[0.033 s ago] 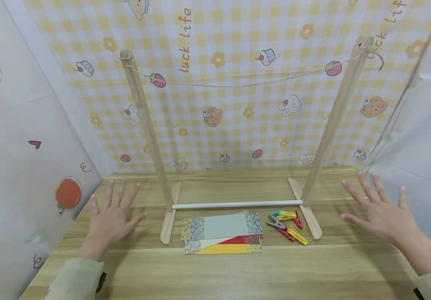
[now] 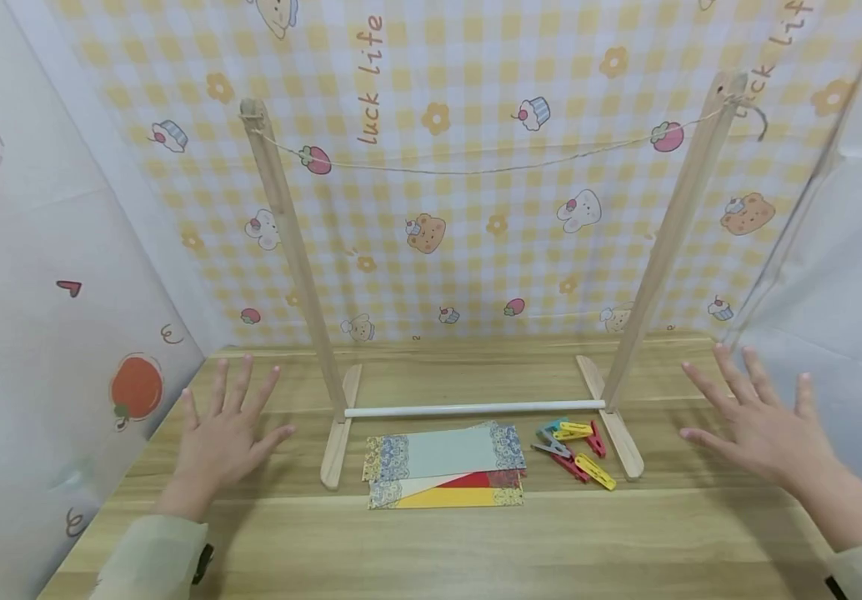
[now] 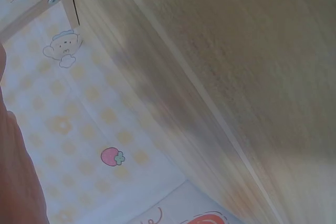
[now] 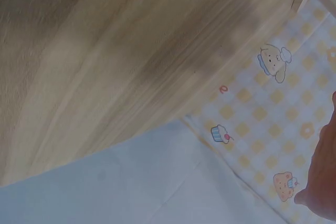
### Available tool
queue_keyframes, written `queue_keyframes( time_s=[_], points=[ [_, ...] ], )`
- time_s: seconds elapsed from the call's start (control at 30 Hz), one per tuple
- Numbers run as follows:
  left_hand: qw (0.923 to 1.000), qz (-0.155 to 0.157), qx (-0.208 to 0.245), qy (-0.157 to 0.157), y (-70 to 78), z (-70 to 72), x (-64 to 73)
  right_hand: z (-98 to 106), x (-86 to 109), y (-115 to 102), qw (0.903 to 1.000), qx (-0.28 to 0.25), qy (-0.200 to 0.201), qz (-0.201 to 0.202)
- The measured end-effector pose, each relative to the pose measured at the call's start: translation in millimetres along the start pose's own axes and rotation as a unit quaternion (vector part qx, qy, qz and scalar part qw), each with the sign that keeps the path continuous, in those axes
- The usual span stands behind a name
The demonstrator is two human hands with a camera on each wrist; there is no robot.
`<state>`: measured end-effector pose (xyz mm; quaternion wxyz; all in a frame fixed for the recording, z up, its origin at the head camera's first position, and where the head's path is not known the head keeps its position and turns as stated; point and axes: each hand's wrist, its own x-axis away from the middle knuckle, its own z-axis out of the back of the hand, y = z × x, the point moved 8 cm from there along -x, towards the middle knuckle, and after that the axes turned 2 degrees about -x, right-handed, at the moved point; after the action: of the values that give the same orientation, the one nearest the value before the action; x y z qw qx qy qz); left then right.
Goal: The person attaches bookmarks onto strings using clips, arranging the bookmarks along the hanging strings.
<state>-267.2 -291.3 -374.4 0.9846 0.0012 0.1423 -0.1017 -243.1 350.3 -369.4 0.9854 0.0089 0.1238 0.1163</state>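
Note:
My left hand (image 2: 224,437) is held with its fingers spread, to the left of a wooden stand, holding nothing. On the other side my right hand (image 2: 764,429) has its fingers spread too, with nothing in it. Each wrist view catches only a strip of its hand at the edge. Between the stand's feet lies a small pile of rectangular cards with lace-patterned ends, a pale green card (image 2: 452,452) on top and a yellow card (image 2: 449,498) low in the pile. Beside it several clothespins are heaped, among them a yellow clothespin (image 2: 594,472) and a grey clothespin (image 2: 554,445).
The stand has a left post (image 2: 292,233), a right post (image 2: 667,233) and a white crossbar (image 2: 476,409) low down. A thin string (image 2: 468,173) sags between the post tops. A checked cloth (image 2: 476,267) hangs behind the wooden table (image 2: 476,554); pale sheets close both sides.

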Motion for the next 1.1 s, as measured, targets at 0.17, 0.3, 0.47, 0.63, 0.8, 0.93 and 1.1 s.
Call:
queue_keyframes(
  time_s=[0.17, 0.3, 0.47, 0.63, 0.8, 0.93, 1.1],
  points=[
    [1.0000, -0.002, 0.001, -0.005, 3.6, -0.4, -1.3, -4, 1.0, -3, 0.9999, -0.011, 0.002, 0.003],
    [0.9999, -0.005, 0.004, -0.012, 9.2, -1.0, -1.1, -7, 2.2, -6, 0.9999, -0.016, 0.003, 0.003],
    [0.9998, -0.009, 0.007, -0.019, 18.1, -1.6, 1.2, -9, 2.3, -12, 0.9997, -0.025, -0.003, -0.002],
    [0.9997, -0.013, 0.008, -0.018, 25.8, -0.4, 4.4, -8, 1.6, -21, 0.9996, -0.028, 0.000, 0.003],
    [0.9997, -0.019, 0.015, -0.009, 34.5, 1.6, 6.3, -4, 0.7, -36, 0.9989, -0.037, 0.012, 0.025],
    [0.9994, -0.027, 0.020, 0.001, 42.6, 2.7, 8.3, -2, -2.5, -46, 0.9983, -0.046, 0.013, 0.034],
    [0.9990, -0.033, 0.027, 0.013, 51.3, 2.4, 12.2, -1, -5.3, -61, 0.9982, -0.039, -0.005, 0.045]
  ],
)
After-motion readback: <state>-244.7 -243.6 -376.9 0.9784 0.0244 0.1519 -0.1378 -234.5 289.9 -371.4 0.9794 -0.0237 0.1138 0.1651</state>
